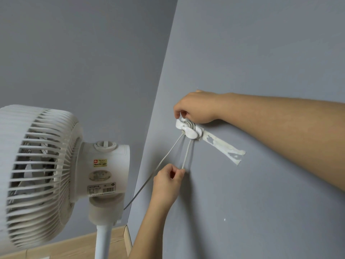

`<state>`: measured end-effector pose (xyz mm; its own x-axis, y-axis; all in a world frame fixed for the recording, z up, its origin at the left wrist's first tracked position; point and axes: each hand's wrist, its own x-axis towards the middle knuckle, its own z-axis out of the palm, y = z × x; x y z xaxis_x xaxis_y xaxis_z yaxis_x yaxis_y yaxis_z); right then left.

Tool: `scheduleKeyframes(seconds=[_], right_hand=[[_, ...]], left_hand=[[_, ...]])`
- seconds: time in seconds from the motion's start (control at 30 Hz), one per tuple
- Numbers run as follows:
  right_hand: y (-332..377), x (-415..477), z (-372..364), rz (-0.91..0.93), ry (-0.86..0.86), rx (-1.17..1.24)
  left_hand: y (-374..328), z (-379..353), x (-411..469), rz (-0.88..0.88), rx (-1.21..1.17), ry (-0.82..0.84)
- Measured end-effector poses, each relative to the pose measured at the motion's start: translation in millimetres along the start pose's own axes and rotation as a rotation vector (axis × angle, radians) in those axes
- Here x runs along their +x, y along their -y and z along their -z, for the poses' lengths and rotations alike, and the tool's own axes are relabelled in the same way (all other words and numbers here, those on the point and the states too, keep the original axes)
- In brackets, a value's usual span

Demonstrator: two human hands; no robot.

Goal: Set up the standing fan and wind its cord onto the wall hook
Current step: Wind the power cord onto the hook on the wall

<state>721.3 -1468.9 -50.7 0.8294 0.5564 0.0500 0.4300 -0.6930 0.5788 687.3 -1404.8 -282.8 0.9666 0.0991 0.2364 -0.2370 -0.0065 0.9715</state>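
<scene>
Left hand (168,181), right hand (196,107), both pinching cord (186,154)

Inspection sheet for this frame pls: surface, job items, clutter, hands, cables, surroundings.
Surface: grey wall, a few small white specks.
Job's things: fan upright on its pole, beside the wall; hook on the wall, cord wound round it.
Clutter: torn tape stuck to the wall, right of the hook.
Hands: left hand pinches the cord below the hook; right hand pinches at the hook's top.
Cables: two cord strands hang from the hook, one running down to the fan, one to the left hand.
Surroundings: wood floor, wall corner behind the fan.
</scene>
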Motion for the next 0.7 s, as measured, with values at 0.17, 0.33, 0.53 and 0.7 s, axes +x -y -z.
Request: scheduleKeyframes(seconds=[0.17,0.33,0.53,0.7], right_hand=[[6,0,-5,0.043,0.006,-0.028],[19,2,-19,0.114,0.052,-0.071],[38,11,-33,0.134,0.111,-0.15],[51,26,-41,0.171,0.175,-0.224]], left_hand=[[4,0,2,0.026,-0.02,-0.078],[3,10,8,0.058,-0.04,-0.229],[7,20,4,0.118,-0.088,-0.38],[9,16,6,0.146,-0.232,-0.351]])
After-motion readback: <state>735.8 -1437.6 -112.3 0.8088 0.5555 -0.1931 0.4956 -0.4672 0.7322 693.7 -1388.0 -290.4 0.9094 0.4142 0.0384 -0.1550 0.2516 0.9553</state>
